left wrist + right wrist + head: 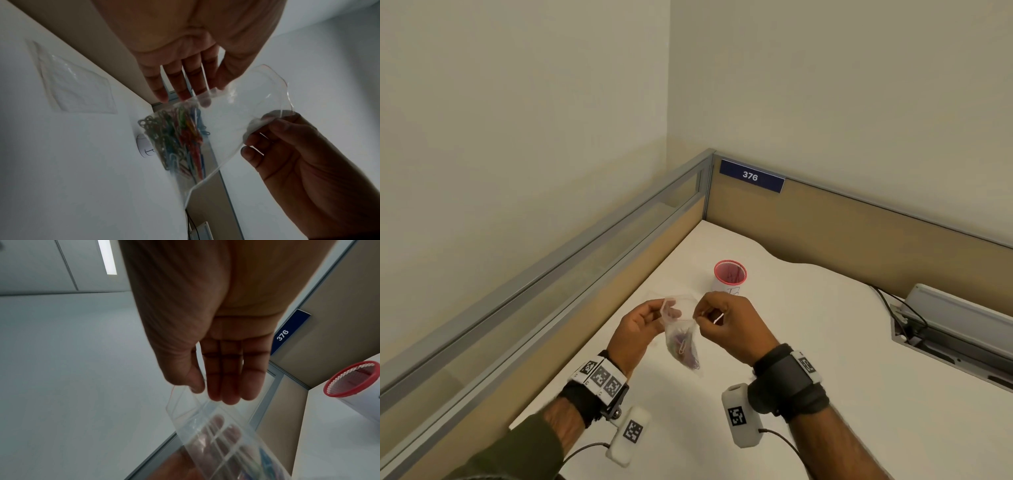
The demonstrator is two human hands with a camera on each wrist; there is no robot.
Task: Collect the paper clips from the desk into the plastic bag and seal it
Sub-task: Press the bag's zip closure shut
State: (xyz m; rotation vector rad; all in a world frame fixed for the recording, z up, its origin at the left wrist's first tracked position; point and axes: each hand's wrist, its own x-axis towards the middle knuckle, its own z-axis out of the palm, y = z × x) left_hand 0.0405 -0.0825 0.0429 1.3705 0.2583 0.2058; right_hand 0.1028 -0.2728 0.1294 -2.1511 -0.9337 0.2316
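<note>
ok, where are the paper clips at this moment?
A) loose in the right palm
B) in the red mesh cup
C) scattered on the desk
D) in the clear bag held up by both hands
D: the colored paper clips sit bunched at the bottom of the plastic bag, which the left hand and right hand pinch at its top, above the desk.

A dark blue sign [752, 175] fixed on the partition's top edge, at the corner in the upper middle of the head view, reads "376" in white. The white cup [729, 281] below it bears handwriting too small to read.
</note>
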